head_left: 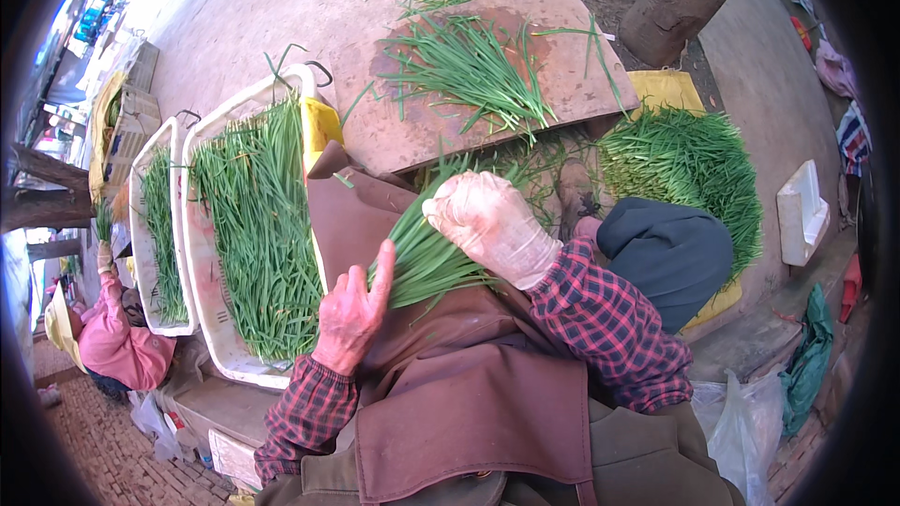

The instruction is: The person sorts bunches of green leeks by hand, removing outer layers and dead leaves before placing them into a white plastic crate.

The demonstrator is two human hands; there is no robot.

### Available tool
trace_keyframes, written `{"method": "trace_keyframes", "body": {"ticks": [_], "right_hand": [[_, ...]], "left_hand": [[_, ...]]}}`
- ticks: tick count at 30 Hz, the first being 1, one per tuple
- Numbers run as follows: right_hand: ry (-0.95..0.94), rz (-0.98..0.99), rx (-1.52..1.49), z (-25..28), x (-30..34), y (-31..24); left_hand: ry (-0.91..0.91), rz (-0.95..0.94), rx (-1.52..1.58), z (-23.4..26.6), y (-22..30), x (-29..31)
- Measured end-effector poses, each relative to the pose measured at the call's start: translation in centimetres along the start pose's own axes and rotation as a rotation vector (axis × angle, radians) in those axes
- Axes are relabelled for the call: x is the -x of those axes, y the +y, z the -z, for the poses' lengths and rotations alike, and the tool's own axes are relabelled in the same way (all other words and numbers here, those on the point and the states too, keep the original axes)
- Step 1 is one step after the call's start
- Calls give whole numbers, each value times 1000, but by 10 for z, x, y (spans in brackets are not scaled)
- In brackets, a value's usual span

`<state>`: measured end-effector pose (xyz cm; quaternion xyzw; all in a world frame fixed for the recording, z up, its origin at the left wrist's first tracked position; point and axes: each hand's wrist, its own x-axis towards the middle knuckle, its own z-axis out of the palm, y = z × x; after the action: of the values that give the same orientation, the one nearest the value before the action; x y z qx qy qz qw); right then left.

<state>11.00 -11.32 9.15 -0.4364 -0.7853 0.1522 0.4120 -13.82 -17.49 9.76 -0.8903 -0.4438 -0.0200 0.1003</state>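
A loose bunch of garlic chives (427,258) lies across my brown apron (441,356) over my lap. My right hand (492,225), in a pale, stained glove, is closed around the upper right part of the bunch; its fingertips are partly hidden. Bare and with the index finger stretched out, my left hand (352,314) rests against the left edge of the leaves. Its thumb is hidden. Beyond my hands, more cut chives (478,70) are spread on a low board (581,66).
On the left stand two white crates (253,377) packed with chives. A big chive heap (684,169) lies on yellow sacking at right. A tree trunk (684,0) rises behind the board. A person in pink (122,337) sits at far left. Plastic bags (745,431) lie at lower right.
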Motion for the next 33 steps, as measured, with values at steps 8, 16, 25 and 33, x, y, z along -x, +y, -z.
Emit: {"method": "trace_keyframes", "body": {"ticks": [8, 16, 25, 33], "right_hand": [[-274, -783, -866, 6, -19, -17], [-260, -897, -1805, -29, -6, -19], [145, -907, -1950, -38, -9, -10], [459, -546, -466, 44, -23, 71]], "left_hand": [[-112, -243, -92, 19, -2, -8], [-61, -217, -1, 7, -7, -4], [61, -145, -112, 17, -7, -12], [226, -15, -39, 10, -20, 8]]}}
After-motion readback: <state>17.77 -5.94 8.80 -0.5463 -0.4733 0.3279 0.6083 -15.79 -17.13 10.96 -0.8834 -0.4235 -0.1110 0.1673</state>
